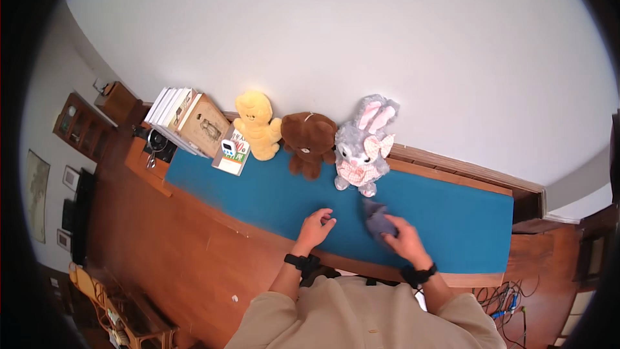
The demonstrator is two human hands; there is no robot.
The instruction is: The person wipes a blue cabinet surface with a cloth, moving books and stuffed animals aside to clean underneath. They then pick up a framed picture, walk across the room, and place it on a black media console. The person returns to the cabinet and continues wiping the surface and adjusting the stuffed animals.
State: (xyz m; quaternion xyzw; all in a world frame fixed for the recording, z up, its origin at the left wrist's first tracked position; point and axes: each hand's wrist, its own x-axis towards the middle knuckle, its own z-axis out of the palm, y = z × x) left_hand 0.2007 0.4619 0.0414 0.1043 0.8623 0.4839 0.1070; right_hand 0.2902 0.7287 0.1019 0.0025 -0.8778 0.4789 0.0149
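My right hand [408,241] grips a grey-purple cloth [379,220], slightly blurred, over the blue table cover [450,223]. Its far end comes close to the feet of a grey plush rabbit [357,148] with pink ears and a checked bow. To the left, my left hand [316,229] is held above the near part of the cover, fingers curled loosely and apart, holding nothing. Beside the rabbit sits a brown plush bear [308,140]. A yellow plush toy [256,126] stands left of the bear, all three along the wall side.
Left of the toys, a small white device [228,147] lies on a book [232,162]. A row of books [169,111] stands at the table's left end. Black gear [157,140] sits beyond it. Tangled cables [506,303] lie on the floor at the right.
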